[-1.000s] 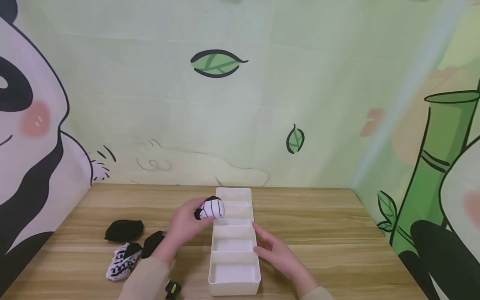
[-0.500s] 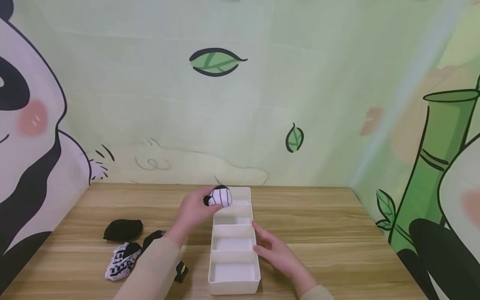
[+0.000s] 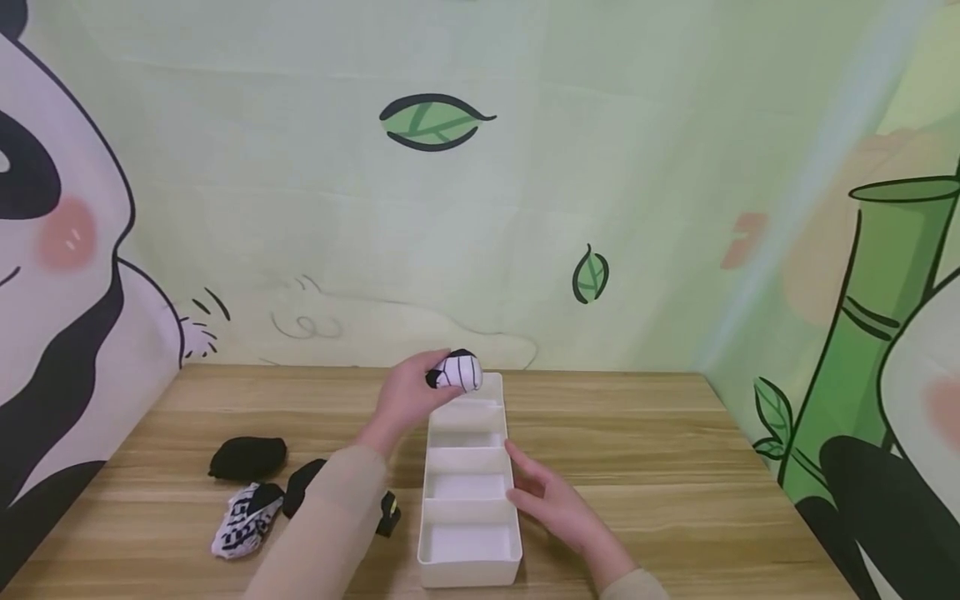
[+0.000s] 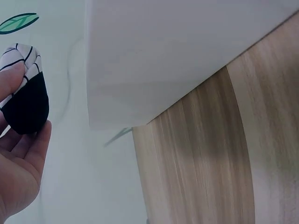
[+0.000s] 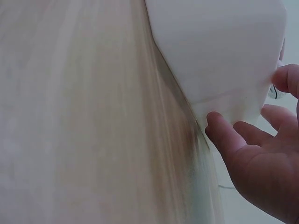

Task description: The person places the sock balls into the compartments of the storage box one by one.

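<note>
My left hand (image 3: 408, 392) pinches a rolled sock (image 3: 460, 371), white with thin dark stripes and a black part, above the far end of a long white divided box (image 3: 471, 573). In the left wrist view the thumb lies on the striped part of the sock (image 4: 27, 100) and fingers support its black side. My right hand (image 3: 551, 508) rests its fingertips against the box's right side, fingers loosely extended. In the right wrist view those fingers (image 5: 224, 135) touch the box's outer wall (image 5: 219, 51). No socks show in the visible compartments; the farthest one is partly hidden by the left hand.
On the table's left lie a black rolled sock (image 3: 247, 458), a white-and-black patterned one (image 3: 246, 521) and another black one (image 3: 300, 483) partly behind the left sleeve. A small dark wrist device (image 3: 388, 514) shows beside that sleeve. A printed backdrop (image 3: 637, 167) stands behind the wooden table (image 3: 615, 417).
My left hand has carried the striped sock forward and to the right, from beside the box to above its far end. The right hand stays against the box.
</note>
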A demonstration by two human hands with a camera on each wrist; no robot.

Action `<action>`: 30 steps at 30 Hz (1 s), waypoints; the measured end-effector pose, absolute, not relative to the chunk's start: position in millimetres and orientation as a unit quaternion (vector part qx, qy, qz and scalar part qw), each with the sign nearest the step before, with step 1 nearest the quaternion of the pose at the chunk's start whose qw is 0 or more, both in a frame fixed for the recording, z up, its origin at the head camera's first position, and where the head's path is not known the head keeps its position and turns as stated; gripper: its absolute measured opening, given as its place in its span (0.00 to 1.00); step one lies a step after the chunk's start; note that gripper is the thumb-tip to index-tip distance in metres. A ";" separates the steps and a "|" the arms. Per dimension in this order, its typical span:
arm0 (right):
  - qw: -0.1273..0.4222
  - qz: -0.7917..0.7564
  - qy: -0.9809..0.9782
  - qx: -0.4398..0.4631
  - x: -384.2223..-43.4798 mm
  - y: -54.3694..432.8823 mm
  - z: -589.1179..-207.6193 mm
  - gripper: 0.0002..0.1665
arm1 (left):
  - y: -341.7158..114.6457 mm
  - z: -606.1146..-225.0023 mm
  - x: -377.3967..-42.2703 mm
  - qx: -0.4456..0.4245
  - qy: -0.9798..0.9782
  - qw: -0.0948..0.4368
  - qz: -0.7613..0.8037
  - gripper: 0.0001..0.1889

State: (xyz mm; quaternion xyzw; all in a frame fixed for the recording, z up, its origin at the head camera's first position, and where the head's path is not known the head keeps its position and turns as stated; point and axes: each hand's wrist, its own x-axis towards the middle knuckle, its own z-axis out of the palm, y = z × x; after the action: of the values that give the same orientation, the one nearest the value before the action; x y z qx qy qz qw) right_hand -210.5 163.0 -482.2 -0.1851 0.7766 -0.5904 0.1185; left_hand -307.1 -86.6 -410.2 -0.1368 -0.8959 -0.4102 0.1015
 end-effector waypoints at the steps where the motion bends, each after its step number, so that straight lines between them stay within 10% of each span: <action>1: 0.119 -0.590 0.777 -0.185 -210.6 162.9 -482.3 0.40 | -85.5 -410.0 -308.5 -0.137 -0.896 0.099 -0.410 0.33; 30: 0.108 -0.583 0.784 -0.182 -210.6 163.2 -484.7 0.40 | -83.1 -428.5 -327.7 -0.127 -0.919 0.085 -0.362 0.31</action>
State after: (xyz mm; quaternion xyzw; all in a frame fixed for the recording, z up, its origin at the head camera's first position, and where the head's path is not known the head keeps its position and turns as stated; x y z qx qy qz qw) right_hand -210.6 163.2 -484.7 -0.1824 0.7840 -0.5834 0.1080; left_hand -327.7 -83.1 -428.5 -0.1270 -0.9194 -0.3625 0.0847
